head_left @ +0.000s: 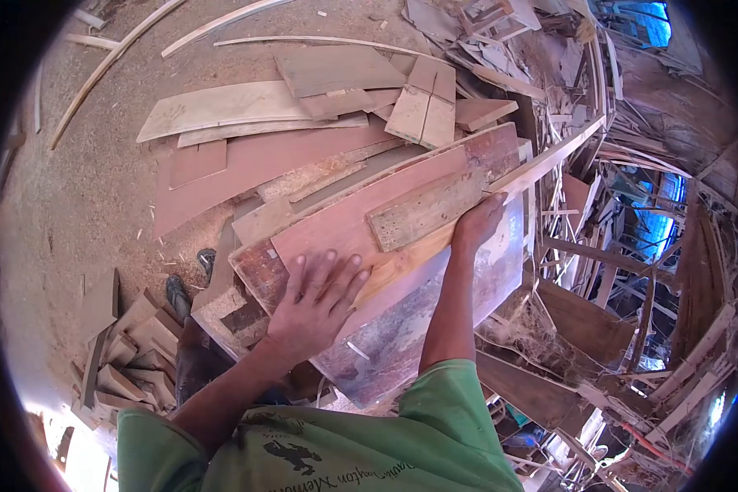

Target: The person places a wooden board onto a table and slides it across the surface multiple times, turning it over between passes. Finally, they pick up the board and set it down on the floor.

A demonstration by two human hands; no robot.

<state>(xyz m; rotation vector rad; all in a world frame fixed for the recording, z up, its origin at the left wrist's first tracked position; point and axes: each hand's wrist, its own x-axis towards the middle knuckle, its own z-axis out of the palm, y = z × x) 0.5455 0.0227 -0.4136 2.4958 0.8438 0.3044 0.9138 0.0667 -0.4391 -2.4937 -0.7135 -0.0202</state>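
Left hand (316, 299) pressing flat, fingers spread, steadying reddish plywood sheet (344, 225); right hand (477, 223) clamping its far edge, balancing small plank (426, 209) on top.

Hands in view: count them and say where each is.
2. The left hand lies flat, fingers spread, on the near end of the reddish board; the right hand is at its far edge, beside the pale holed plank. No others show.
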